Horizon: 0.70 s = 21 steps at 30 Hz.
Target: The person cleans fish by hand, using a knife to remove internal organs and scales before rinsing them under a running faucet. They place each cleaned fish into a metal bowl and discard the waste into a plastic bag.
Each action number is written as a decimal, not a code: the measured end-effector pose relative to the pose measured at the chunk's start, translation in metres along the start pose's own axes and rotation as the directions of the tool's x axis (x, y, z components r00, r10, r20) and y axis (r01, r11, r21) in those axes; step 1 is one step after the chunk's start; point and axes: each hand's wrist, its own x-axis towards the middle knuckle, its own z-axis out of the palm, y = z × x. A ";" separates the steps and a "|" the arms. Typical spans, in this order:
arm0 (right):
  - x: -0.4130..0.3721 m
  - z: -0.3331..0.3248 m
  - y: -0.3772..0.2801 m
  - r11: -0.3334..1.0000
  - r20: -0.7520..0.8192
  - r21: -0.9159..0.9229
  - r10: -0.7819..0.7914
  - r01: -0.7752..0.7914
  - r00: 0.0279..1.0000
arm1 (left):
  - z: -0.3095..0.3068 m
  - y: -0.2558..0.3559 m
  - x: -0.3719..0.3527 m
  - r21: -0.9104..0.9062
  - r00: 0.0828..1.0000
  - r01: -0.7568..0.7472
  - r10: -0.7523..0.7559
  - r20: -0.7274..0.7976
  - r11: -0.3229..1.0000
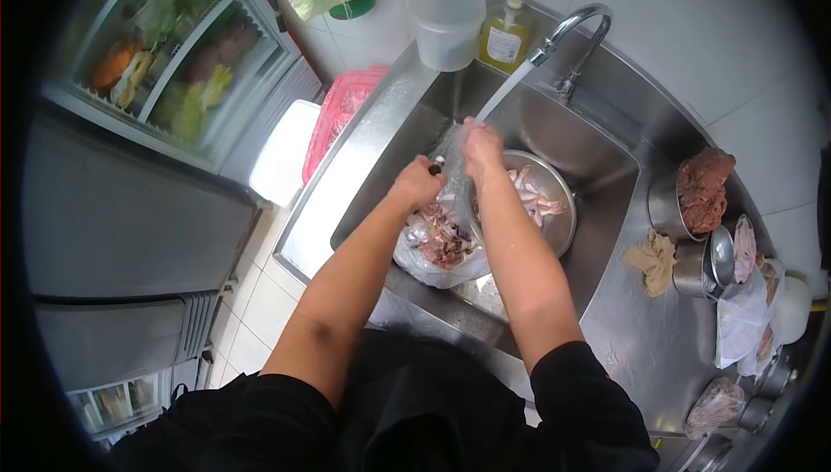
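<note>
Centrally, meat pieces [447,245] lie in a plastic bag [433,276] inside the sink [606,208], presumably for drainage, beside a steel bowl [562,189]. Left hand [417,184]: fingers closed around a dark, partly hidden object [436,166]. Right hand [482,147]: fingers bunched beneath the tap [540,56], apparently to meet its stream [502,96]; grip cannot be confirmed.

Steel sink [597,221], clearances and obstructions: left of it, bare counter strip [346,179], passable; behind it, plastic tub [447,29], soap bottle [504,35] and faucet [570,20], blocking; inside it, bag of scraps [441,245], bowl [561,191] and right hand [481,145], obstructing, gap right of bowl; right of it, bare margin [606,342], then pots [665,204].
</note>
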 end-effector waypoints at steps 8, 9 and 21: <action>0.016 0.015 -0.081 0.980 -0.105 -0.192 -0.068 0.047 0.992 | -0.044 -0.032 -0.078 0.425 0.990 -0.139 0.108 0.095 0.894; 0.025 0.009 -0.092 0.845 -0.104 -0.496 -0.286 0.200 0.953 | -0.040 -0.056 -0.081 0.482 0.992 -0.125 0.100 0.077 0.867; 0.109 -0.108 -0.173 0.997 0.019 0.003 -0.075 0.075 0.997 | -0.049 -0.090 -0.136 0.451 0.920 -0.275 0.368 -0.132 0.849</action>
